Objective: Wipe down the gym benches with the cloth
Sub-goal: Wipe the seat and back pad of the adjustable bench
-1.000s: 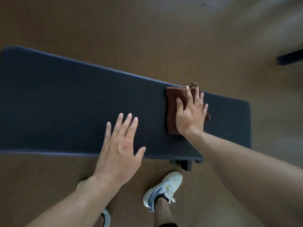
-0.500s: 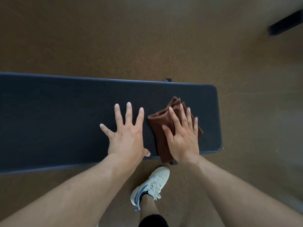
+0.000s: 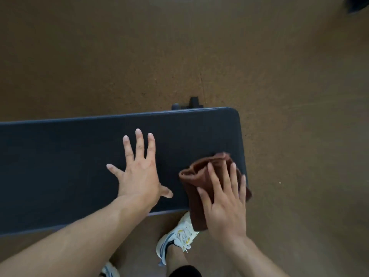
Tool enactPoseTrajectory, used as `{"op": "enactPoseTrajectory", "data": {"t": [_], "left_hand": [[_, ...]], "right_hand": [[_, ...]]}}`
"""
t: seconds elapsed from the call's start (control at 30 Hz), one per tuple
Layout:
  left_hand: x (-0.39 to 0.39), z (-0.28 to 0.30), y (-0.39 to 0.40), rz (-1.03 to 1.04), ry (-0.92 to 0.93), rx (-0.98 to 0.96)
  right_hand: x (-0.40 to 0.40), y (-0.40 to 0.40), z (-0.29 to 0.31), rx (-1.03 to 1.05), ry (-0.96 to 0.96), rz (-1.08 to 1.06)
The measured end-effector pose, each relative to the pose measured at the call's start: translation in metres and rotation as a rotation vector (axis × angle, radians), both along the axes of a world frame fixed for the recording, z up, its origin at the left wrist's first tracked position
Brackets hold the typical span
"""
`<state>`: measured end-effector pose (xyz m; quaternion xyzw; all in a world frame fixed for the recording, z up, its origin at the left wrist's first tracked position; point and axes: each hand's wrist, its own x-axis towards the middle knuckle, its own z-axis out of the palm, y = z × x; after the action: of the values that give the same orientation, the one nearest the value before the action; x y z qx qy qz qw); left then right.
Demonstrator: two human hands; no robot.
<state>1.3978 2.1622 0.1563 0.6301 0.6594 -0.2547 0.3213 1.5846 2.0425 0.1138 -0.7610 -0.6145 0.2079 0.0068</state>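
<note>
While the right hand (image 3: 224, 204) lies flat on the brown cloth (image 3: 196, 188) with its fingers straight and slightly spread, the left hand (image 3: 137, 174) rests palm down on the bench (image 3: 60, 166) just to the left of it, fingers and thumb splayed wide and holding nothing. The right hand presses on the cloth rather than gripping it; none of its fingers curl round the fabric. The two hands are near each other but apart, with a strip of bare padding between the left thumb and the cloth's left edge.

The cloth is folded into several layers, bunched at its far end where the folds show. It sits at the right end of the bench, its near part hanging over the near edge of the pad and its right corner reaching just past the right end.

The bench is a long, dark blue-grey padded surface running from the left edge of the view to a rounded right end. Beyond its far edge a small black part of the frame (image 3: 188, 104) sticks out. Below the near edge, a white sneaker (image 3: 175, 238) with blue trim stands on the brown speckled floor (image 3: 179, 47), partly under the cloth. A second shoe (image 3: 109, 270) shows at the bottom edge. A dark object (image 3: 358, 3) sits in the far right corner, too blurred to identify.
</note>
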Motion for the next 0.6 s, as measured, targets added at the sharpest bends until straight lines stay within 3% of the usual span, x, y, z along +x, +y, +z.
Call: {"op": "enactPoseTrajectory", "data": {"t": [0.07, 0.33, 0.47, 0.6], "left_hand": [[0.001, 0.0, 0.002, -0.002, 0.02, 0.02], [0.003, -0.001, 0.001, 0.021, 0.023, 0.04], [0.002, -0.002, 0.002, 0.017, 0.019, 0.046], [0.001, -0.002, 0.001, 0.024, 0.013, 0.048]], "right_hand": [[0.006, -0.006, -0.005, -0.019, -0.005, -0.01], [0.026, 0.15, -0.01, 0.024, 0.062, -0.083], [0.04, 0.179, -0.006, -0.014, 0.128, -0.134], [0.049, 0.131, 0.004, -0.009, 0.294, -0.51]]}}
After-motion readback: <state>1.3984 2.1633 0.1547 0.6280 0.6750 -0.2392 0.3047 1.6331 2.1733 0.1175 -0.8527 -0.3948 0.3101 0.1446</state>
